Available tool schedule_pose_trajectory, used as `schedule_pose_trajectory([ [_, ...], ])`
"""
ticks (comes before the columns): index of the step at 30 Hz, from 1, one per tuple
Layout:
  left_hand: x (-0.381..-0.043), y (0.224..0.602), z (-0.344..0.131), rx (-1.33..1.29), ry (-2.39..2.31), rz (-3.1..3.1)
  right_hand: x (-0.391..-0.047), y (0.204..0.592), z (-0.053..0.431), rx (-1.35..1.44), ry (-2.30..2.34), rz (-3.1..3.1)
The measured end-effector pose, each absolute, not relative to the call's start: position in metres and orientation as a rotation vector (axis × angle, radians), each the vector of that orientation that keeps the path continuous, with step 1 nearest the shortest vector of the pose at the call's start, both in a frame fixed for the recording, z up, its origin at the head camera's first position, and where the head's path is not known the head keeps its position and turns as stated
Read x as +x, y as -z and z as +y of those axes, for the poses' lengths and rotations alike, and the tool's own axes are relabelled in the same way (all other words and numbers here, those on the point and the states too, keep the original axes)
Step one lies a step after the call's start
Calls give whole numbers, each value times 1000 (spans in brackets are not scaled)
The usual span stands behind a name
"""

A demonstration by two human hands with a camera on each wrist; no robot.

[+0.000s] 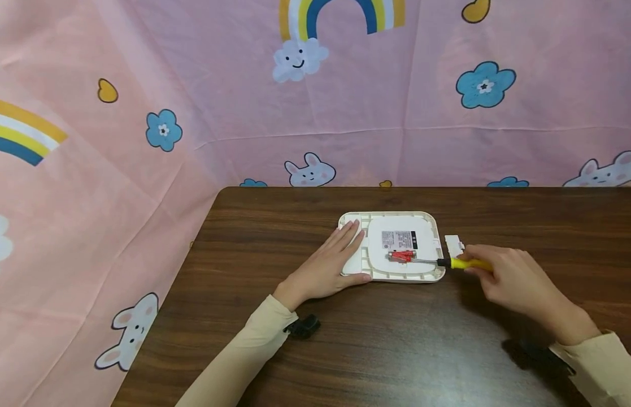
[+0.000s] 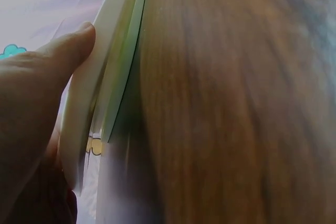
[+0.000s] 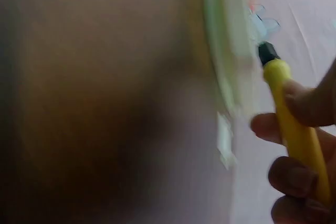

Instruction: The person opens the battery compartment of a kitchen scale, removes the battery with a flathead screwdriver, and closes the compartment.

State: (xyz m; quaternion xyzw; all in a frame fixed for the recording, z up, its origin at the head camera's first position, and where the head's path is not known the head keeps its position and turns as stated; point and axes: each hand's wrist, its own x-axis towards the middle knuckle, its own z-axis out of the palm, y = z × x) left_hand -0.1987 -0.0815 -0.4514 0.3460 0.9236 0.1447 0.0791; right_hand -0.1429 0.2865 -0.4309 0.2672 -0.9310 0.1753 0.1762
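A flat white device [image 1: 427, 240], much like a scale, lies underside up on the table. Its underside carries a printed label [image 1: 396, 239] and red batteries [image 1: 403, 256] in a recess. My left hand [image 1: 325, 263] rests across its left end, fingers spread, with the thumb along the near edge. In the left wrist view, the thumb [image 2: 71, 48] lies against the rim. My right hand [image 1: 518, 280] grips the yellow handle of a screwdriver [image 3: 294, 119]. The metal shaft reaches leftward to the batteries; whether its tip touches them is hard to tell.
A small white cover [image 1: 454, 246] lies right of the device, close to my right fingers. The dark wooden table [image 1: 254, 237] ends at a patterned pink cloth [image 1: 366, 113] behind and at the left. Black straps with small units [image 1: 302, 327] sit at the wrists.
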Motion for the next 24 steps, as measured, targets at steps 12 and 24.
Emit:
schedule_pose_trajectory([
  [12,-198,446,-74,1049,-388,2749,-133,430,295,724,-491,-2637],
  [24,-197,449,-79,1050,-404,2748,-134,420,311,704,-499,-2732],
])
